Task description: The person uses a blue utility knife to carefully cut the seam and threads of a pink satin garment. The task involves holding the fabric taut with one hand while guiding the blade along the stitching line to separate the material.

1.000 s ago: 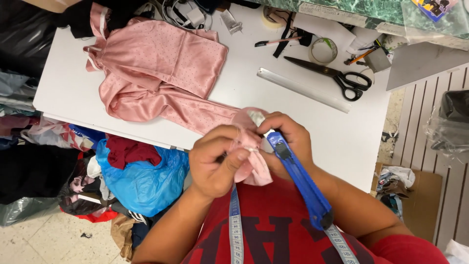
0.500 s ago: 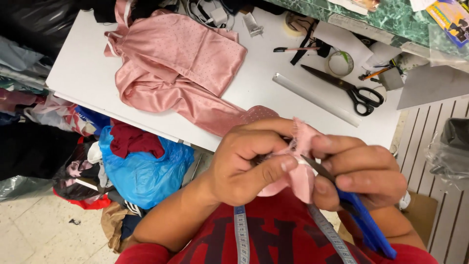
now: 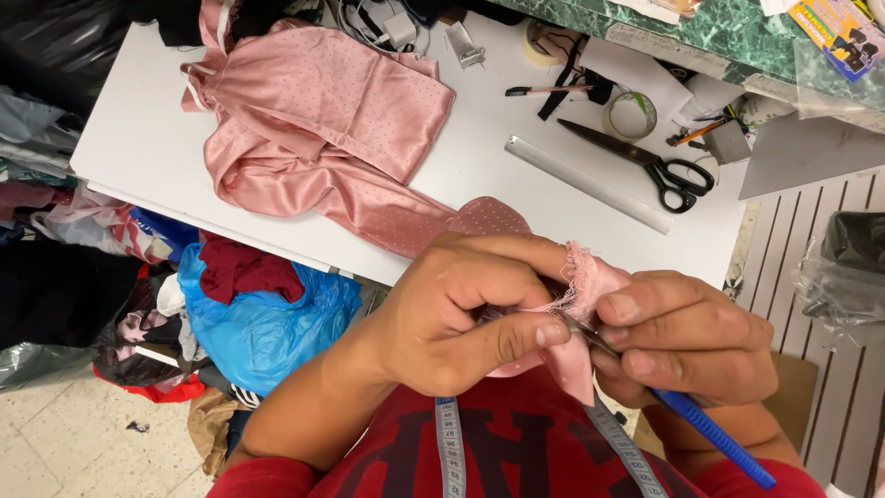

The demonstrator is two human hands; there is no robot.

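— We're in tight on the left hand [image 3: 461, 318]: fingers curled shut, thumb pressing a fold of pink cloth [image 3: 585, 295] against the forefinger.

— And the right hand [image 3: 687, 337] meets it, closed round a blue-handled tool [image 3: 714, 433] whose thin metal tip lies against that same frayed edge. We can't tell what kind of tip it is; the fingers cover it.

— Both hands hover close to the chest, over a red shirt [image 3: 516, 461], with a measuring tape [image 3: 449, 452] hanging down it.

— We follow the cloth outward now: it runs up from the hands onto the white table [image 3: 138, 157], where the rest lies bunched in a heap.

— Further along that table we see a metal ruler [image 3: 590, 184], black scissors [image 3: 645, 161] just beyond it, and a roll of tape [image 3: 631, 115].

— Below the table edge, a blue plastic bag [image 3: 267, 327] with dark red fabric in it.
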